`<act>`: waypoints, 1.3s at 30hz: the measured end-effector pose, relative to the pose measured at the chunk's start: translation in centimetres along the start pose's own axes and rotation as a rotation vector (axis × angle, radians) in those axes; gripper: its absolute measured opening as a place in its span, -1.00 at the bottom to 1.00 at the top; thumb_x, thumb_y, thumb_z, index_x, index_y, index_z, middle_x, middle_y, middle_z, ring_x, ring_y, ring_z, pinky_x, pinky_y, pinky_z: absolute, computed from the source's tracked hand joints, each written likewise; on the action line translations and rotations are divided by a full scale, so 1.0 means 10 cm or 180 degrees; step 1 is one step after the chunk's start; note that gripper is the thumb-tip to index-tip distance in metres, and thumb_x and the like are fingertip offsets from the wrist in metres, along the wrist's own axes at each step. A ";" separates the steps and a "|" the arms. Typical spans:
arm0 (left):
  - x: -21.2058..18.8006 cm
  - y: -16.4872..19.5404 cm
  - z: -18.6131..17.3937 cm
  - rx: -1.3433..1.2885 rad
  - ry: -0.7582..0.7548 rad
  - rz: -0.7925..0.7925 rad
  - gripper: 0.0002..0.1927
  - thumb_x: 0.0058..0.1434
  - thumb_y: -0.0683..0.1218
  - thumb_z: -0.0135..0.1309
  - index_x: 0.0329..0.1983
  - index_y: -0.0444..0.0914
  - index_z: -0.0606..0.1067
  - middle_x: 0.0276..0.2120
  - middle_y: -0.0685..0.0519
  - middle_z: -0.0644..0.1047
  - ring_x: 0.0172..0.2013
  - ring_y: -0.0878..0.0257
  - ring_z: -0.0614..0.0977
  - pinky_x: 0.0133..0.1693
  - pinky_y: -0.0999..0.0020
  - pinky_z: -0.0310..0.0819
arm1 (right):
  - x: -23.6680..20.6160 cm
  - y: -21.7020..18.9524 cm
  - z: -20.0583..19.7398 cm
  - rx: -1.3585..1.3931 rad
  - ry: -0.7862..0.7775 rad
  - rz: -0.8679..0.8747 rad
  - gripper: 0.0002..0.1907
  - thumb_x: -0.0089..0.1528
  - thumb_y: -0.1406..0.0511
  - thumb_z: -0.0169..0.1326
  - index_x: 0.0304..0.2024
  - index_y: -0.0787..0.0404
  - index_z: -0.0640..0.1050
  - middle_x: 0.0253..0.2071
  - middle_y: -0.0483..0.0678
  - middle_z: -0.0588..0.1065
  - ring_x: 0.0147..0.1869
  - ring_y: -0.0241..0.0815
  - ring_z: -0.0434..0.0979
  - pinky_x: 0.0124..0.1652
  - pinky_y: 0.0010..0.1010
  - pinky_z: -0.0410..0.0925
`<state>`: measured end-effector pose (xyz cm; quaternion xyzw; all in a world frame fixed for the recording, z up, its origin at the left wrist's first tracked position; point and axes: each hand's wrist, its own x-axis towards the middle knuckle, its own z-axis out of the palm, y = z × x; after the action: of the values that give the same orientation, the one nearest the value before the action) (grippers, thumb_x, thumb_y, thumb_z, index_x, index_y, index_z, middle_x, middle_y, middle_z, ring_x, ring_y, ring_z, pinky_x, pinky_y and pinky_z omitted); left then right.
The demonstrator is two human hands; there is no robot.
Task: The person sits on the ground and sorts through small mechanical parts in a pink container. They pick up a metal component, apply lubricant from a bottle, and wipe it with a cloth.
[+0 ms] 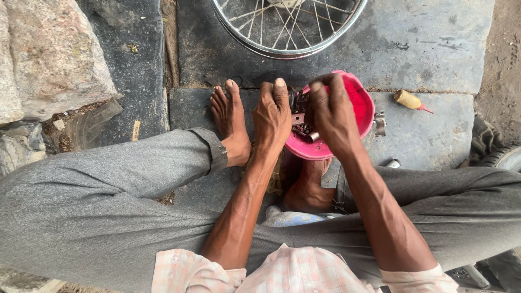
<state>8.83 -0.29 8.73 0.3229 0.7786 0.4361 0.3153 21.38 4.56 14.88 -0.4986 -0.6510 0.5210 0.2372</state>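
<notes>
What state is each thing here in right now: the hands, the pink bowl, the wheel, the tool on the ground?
Left hand: gripping small metal parts at the bowl's edge.
Right hand: over the bowl, fingers curled on the parts.
Pink bowl: upright on the ground, holding metal parts.
Metal parts: dark, jumbled, partly hidden by the hands.
Wheel: spoked rim, no tyre visible.
Screwdriver: lying flat, untouched.

The person wore loose grey trousers (pixel 108 190) with turned-up cuffs, a pale pink-and-white checked shirt (pixel 293 271) with sleeves rolled above the elbows, and went barefoot, both forearms lean and sinewy, hands bare of rings
</notes>
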 end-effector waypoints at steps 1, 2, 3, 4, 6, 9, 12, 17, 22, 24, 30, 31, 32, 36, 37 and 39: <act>0.00 0.00 0.00 0.0030 0.0027 0.0086 -0.51 0.47 0.26 -0.33 -0.20 -0.24 0.32 -0.48 -0.09 0.54 -0.46 -0.02 0.68 -0.49 0.07 0.47 | 0.00 0.00 0.00 0.0063 -0.0071 0.0048 -0.81 0.51 0.28 -0.07 0.12 0.22 0.30 -0.28 0.03 0.49 -0.28 -0.26 0.47 -0.32 -0.43 0.39; 0.00 -0.01 0.01 0.0059 0.0056 0.0171 -0.50 0.48 0.26 -0.32 -0.20 -0.24 0.32 -0.48 -0.09 0.54 -0.45 -0.02 0.67 -0.48 0.07 0.46 | 0.00 0.00 0.01 0.0126 -0.0145 0.0094 -0.76 0.48 0.30 -0.04 0.14 0.21 0.27 -0.31 0.02 0.50 -0.30 -0.27 0.46 -0.33 -0.44 0.37; 0.00 -0.01 0.01 0.0041 0.0041 0.0127 -0.50 0.48 0.26 -0.32 -0.20 -0.25 0.32 -0.47 -0.08 0.54 -0.45 -0.01 0.67 -0.48 0.08 0.47 | 0.00 0.00 0.00 0.0188 -0.0225 0.0134 -0.70 0.45 0.32 -0.02 0.16 0.21 0.23 -0.34 0.02 0.51 -0.33 -0.27 0.45 -0.35 -0.44 0.35; 0.01 -0.02 0.01 0.0027 0.0036 0.0085 -0.50 0.48 0.26 -0.32 -0.21 -0.25 0.32 -0.47 -0.06 0.53 -0.45 0.01 0.67 -0.48 0.10 0.47 | -0.01 0.00 -0.02 0.0261 -0.0296 -0.0133 -0.64 0.41 0.37 0.02 0.17 0.21 0.19 -0.32 0.00 0.50 -0.28 -0.29 0.47 -0.29 -0.46 0.38; 0.01 -0.04 0.01 0.0026 0.0018 0.0064 -0.50 0.48 0.26 -0.33 -0.22 -0.24 0.32 -0.47 -0.06 0.52 -0.45 0.04 0.68 -0.48 0.11 0.49 | -0.03 0.00 -0.07 0.0410 -0.0456 -0.0639 -0.50 0.33 0.46 0.09 0.19 0.23 0.12 -0.26 -0.04 0.48 -0.19 -0.33 0.51 -0.19 -0.49 0.46; 0.03 -0.06 0.02 -0.0018 -0.0054 0.0043 -0.49 0.48 0.27 -0.35 -0.21 -0.24 0.33 -0.47 -0.07 0.51 -0.45 0.05 0.68 -0.47 0.11 0.51 | -0.06 -0.03 -0.11 0.0460 -0.0472 -0.0885 -0.41 0.22 0.58 -0.01 0.25 0.23 0.15 -0.13 -0.04 0.42 -0.09 -0.30 0.49 -0.13 -0.47 0.46; 0.04 -0.08 0.03 -0.0103 -0.0092 -0.0112 -0.49 0.46 0.27 -0.35 -0.21 -0.24 0.33 -0.46 -0.07 0.51 -0.46 0.04 0.67 -0.48 0.09 0.50 | -0.06 -0.08 -0.11 0.0393 -0.0697 -0.0814 -0.43 0.17 0.56 0.02 0.21 0.24 0.21 -0.14 -0.02 0.33 -0.10 -0.27 0.41 -0.19 -0.45 0.41; 0.04 -0.09 0.03 -0.0049 -0.0070 -0.0032 -0.49 0.46 0.28 -0.34 -0.21 -0.24 0.33 -0.48 -0.07 0.53 -0.46 0.05 0.68 -0.47 0.08 0.51 | 0.00 -0.12 0.01 0.0030 -0.0230 0.0412 -0.77 0.50 0.28 -0.07 0.16 0.20 0.31 -0.23 -0.05 0.47 -0.28 -0.26 0.50 -0.34 -0.42 0.47; 0.03 -0.11 0.04 0.0013 -0.0071 -0.0047 -0.49 0.45 0.27 -0.34 -0.20 -0.25 0.34 -0.47 -0.10 0.53 -0.45 0.00 0.67 -0.45 0.04 0.49 | -0.01 -0.09 -0.03 0.0244 -0.0319 -0.0092 -0.54 0.35 0.38 0.01 0.23 0.21 0.14 -0.29 0.00 0.52 -0.28 -0.27 0.56 -0.31 -0.41 0.49; 0.05 -0.14 0.03 -0.0038 -0.0084 -0.0120 -0.48 0.45 0.28 -0.35 -0.17 -0.25 0.34 -0.44 -0.12 0.53 -0.42 -0.01 0.67 -0.43 0.02 0.50 | -0.04 -0.06 -0.12 -0.0045 -0.0372 -0.0753 -0.41 0.27 0.49 0.07 0.24 0.26 0.08 -0.30 0.04 0.47 -0.27 -0.23 0.51 -0.28 -0.39 0.47; 0.11 -0.22 -0.05 -0.0861 -0.0422 -0.0539 -0.35 0.49 0.37 -0.36 0.05 -0.29 0.40 -0.28 0.05 0.48 -0.26 0.19 0.58 -0.29 0.16 0.50 | 0.12 0.18 -0.50 0.1224 0.0073 0.0300 -0.46 0.17 0.61 -0.07 0.18 0.24 0.25 -0.17 -0.01 0.45 -0.16 -0.27 0.47 -0.21 -0.51 0.45; 0.11 -0.21 -0.06 -0.1186 -0.0473 -0.0447 -0.32 0.48 0.39 -0.32 0.14 -0.28 0.37 -0.20 0.15 0.49 -0.19 0.29 0.58 -0.23 0.28 0.51 | 0.18 0.26 -0.59 0.1689 0.0057 0.0340 -0.54 0.18 0.60 -0.08 0.13 0.26 0.31 -0.15 -0.01 0.47 -0.14 -0.26 0.49 -0.17 -0.50 0.45; 0.11 -0.19 -0.07 -0.1510 -0.0520 -0.0357 -0.29 0.46 0.42 -0.27 0.23 -0.27 0.35 -0.13 0.24 0.50 -0.12 0.40 0.57 -0.16 0.41 0.53 | 0.25 0.36 -0.65 0.2157 0.0040 0.0379 -0.60 0.20 0.58 -0.10 0.08 0.29 0.38 -0.14 -0.01 0.49 -0.12 -0.24 0.51 -0.14 -0.48 0.45; 0.07 -0.05 -0.12 -0.1918 -0.0877 -0.1567 -0.28 0.31 0.41 -0.18 0.29 -0.15 0.40 -0.50 0.21 0.35 -0.53 0.45 0.35 -0.56 0.55 0.20 | 0.40 0.81 -0.71 0.1897 0.0034 0.0349 -0.87 0.43 0.42 0.07 0.02 0.31 0.54 -0.24 -0.03 0.47 -0.23 -0.27 0.45 -0.20 -0.48 0.38; 0.07 -0.01 -0.14 -0.1940 -0.0929 -0.1632 -0.28 0.28 0.42 -0.17 0.29 -0.12 0.40 -0.54 0.21 0.32 -0.57 0.46 0.31 -0.59 0.57 0.15 | 0.42 0.90 -0.67 0.0605 -0.0214 0.0556 -0.83 0.42 0.36 0.08 0.05 0.24 0.56 -0.28 0.06 0.50 -0.27 -0.19 0.47 -0.24 -0.38 0.37; 0.06 0.05 -0.18 -0.1966 -0.0967 -0.1699 -0.28 0.26 0.42 -0.15 0.31 -0.07 0.38 -0.59 0.22 0.28 -0.62 0.48 0.28 -0.63 0.59 0.10 | 0.49 1.00 -0.55 -0.1988 -0.0688 0.0884 -0.74 0.41 0.23 0.08 0.13 0.09 0.61 -0.35 0.23 0.57 -0.34 -0.02 0.51 -0.32 -0.17 0.35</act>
<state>7.22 -0.42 9.79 0.0614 0.6124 0.4994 0.6098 28.03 10.94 6.63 -0.5727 -0.7262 0.3739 -0.0698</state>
